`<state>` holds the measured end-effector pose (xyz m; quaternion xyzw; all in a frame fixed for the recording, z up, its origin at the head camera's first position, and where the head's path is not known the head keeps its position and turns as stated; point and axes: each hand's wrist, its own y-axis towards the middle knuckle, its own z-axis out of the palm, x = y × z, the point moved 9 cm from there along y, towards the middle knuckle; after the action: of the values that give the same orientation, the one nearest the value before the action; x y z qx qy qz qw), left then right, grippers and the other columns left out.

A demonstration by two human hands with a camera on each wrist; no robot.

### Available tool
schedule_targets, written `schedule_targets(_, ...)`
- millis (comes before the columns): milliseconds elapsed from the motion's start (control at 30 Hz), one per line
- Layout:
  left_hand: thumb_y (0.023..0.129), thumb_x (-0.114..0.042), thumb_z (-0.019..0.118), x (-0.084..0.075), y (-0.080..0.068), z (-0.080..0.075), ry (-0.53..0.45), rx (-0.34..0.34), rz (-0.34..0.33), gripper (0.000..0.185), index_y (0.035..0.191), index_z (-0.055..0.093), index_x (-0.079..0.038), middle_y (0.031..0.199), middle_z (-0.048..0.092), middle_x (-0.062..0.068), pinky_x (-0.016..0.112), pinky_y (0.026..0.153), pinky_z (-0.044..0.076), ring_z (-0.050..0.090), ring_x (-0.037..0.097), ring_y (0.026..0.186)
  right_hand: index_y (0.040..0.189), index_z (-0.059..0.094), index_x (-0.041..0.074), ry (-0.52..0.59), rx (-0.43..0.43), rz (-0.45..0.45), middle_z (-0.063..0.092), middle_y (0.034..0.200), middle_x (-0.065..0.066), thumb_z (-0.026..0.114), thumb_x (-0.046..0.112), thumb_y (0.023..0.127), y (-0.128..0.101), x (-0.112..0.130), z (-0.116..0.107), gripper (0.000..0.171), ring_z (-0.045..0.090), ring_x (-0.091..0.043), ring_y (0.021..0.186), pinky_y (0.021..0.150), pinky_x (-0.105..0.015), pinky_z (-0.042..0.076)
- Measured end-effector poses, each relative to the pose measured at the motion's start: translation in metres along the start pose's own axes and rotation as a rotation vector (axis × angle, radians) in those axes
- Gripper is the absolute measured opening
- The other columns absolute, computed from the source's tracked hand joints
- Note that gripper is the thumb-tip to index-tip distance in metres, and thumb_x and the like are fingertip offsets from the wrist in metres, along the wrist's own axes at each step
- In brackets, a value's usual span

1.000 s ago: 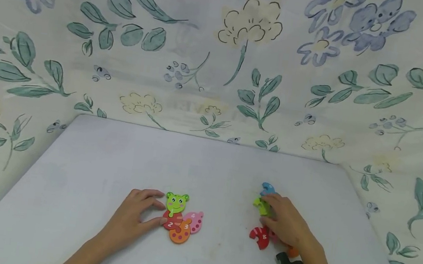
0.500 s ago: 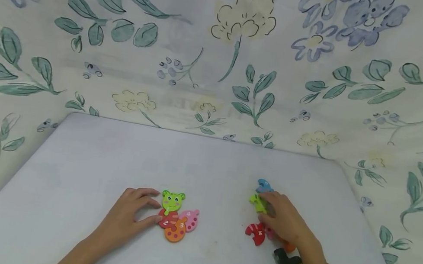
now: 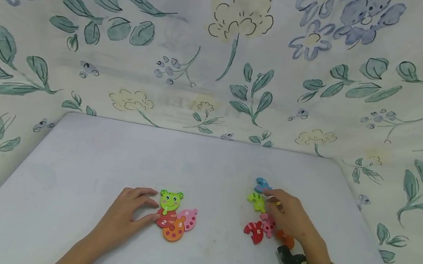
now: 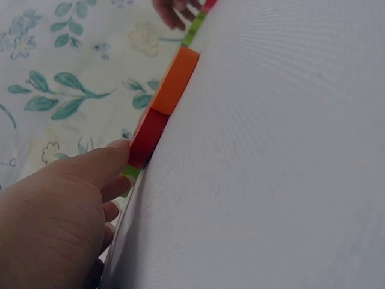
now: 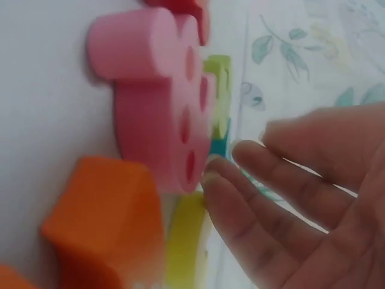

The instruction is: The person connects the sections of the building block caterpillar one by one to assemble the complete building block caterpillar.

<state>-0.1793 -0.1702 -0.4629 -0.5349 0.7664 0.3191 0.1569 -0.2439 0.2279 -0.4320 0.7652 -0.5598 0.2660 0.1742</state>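
Observation:
On the white table, a caterpillar puzzle is joined from a green head piece [image 3: 170, 200], a red piece marked 2 [image 3: 165, 219], an orange piece marked 3 [image 3: 173, 232] and a pink piece marked 4 [image 3: 188, 220]. My left hand [image 3: 122, 211] lies along its left side, thumb touching the red piece and fingertips right by the green head. Over the loose pieces hovers my right hand [image 3: 293, 219], fingers relaxed and holding nothing in the right wrist view. Beneath and beside it are a pink spotted piece [image 5: 159, 114], an orange piece [image 5: 108, 223] and a yellow piece [image 5: 187, 241], partly hidden.
Beyond the right hand's fingertips lie a blue piece [image 3: 262, 185] and a light green piece [image 3: 256, 201]. A red piece marked 8 [image 3: 255, 232] is nearer the front. The right wrist wears a black band [image 3: 289, 257]. Floral cloth [image 3: 189, 51] rises behind the table.
My right hand has lifted slightly and shifted right across the loose pieces, uncovering more of the pink and yellow ones. My left hand stays at the joined caterpillar. The head view has shifted slightly.

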Motion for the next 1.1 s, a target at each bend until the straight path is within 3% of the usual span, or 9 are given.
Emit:
schedule_targets(133,0.084,-0.031,0.09,0.0,0.001,0.0,0.002,0.009,-0.011,0.027,0.106,0.075,-0.027,0.134,0.064,-0.008,0.043,0.098,0.044,0.051,0.017,0.116,0.14,0.062,0.006,-0.027,0.027,0.0,0.066,0.13,-0.011,0.073,0.011,0.097,0.002,-0.001,0.007,0.044,0.064,-0.028,0.11,0.091,-0.046,0.059)
schedule_targets(300,0.083,-0.03,0.091,-0.001,0.002,0.0,0.003,0.016,-0.02,0.028,0.106,0.075,-0.026,0.134,0.064,-0.006,0.046,0.098,0.046,0.052,0.019,0.117,0.142,0.062,0.004,-0.145,0.028,-0.03,0.061,0.14,-0.016,0.079,0.015,0.093,0.004,0.003,0.015,0.053,0.056,-0.035,0.125,0.102,-0.057,0.05)
schedule_targets(700,0.083,-0.031,0.091,0.001,0.0,0.001,0.0,0.018,-0.023,0.028,0.106,0.075,-0.026,0.135,0.064,-0.007,0.046,0.099,0.046,0.051,0.018,0.117,0.14,0.063,0.005,-0.287,0.004,-0.073,0.061,0.137,-0.014,0.081,0.017,0.09,0.004,0.013,0.022,0.054,0.056,-0.03,0.118,0.097,-0.05,0.055)
schedule_targets(1100,0.085,-0.035,0.089,0.002,0.0,0.001,-0.021,0.022,-0.022,0.026,0.107,0.075,-0.029,0.136,0.063,-0.008,0.046,0.1,0.045,0.051,0.017,0.118,0.138,0.064,0.003,-0.303,0.019,-0.069,0.058,0.138,-0.016,0.082,0.021,0.09,0.003,0.02,0.022,0.055,0.054,-0.034,0.123,0.098,-0.05,0.055)
